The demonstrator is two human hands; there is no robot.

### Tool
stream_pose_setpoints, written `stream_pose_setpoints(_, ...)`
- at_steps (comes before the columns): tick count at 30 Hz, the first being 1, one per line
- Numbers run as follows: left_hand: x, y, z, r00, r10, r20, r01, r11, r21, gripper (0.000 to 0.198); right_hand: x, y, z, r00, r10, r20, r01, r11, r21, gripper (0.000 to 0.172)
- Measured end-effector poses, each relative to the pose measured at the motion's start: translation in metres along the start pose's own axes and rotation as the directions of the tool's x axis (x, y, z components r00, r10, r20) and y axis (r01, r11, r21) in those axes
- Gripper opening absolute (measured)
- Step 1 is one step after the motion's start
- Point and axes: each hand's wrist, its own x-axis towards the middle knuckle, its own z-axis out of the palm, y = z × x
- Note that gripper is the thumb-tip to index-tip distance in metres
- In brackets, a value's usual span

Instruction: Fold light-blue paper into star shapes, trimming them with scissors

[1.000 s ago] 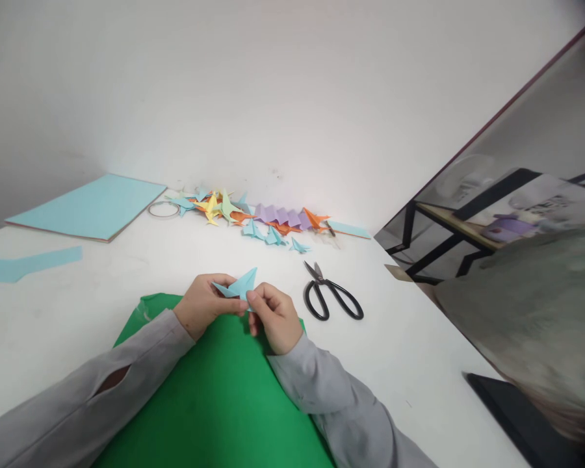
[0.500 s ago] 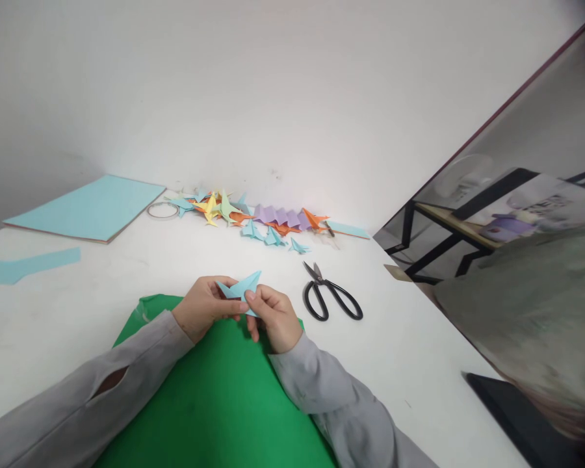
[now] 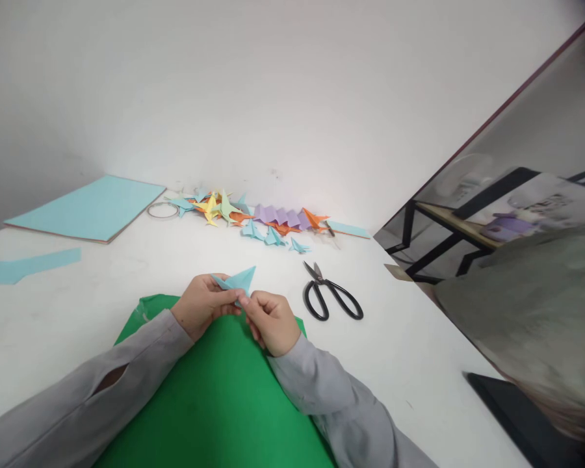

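Note:
Both of my hands hold a small light-blue folded paper piece (image 3: 238,280) just above the far edge of a green sheet (image 3: 214,396). My left hand (image 3: 202,305) pinches its left side with curled fingers. My right hand (image 3: 272,321) pinches its lower right part between thumb and forefinger. The piece's pointed tips stick up and to the right, beyond my fingers. Grey sleeves cover both forearms.
Black scissors (image 3: 332,298) lie to the right of my hands. A row of folded paper shapes (image 3: 253,220) in blue, yellow, orange and purple lies at the back. A tape roll (image 3: 162,209), a light-blue sheet stack (image 3: 90,207) and a blue strip (image 3: 26,265) are at the left. Another person's shoulder (image 3: 531,318) fills the right.
The paper piece has shifted slightly left and turned a little in my fingers. My right fingers have moved lower on it. Nothing else on the table moved.

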Motion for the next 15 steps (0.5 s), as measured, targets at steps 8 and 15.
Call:
stream_pose_setpoints(8, 0.0010, -0.0004, -0.0024, 0.999, 0.036, 0.007, -0.036, 0.999, 0.032, 0.028, 0.0009, 0.0018, -0.0030, 0.999, 0.036, 0.037, -0.039, 0.996, 0.074, 0.057)
stream_pose_setpoints(15, 0.0012, -0.0023, -0.0033, 0.996, 0.026, 0.088, -0.040, 0.986, 0.161, 0.032, 0.0043, 0.0050, -0.0060, 0.991, 0.108, 0.077, -0.118, 0.983, 0.139, 0.048)
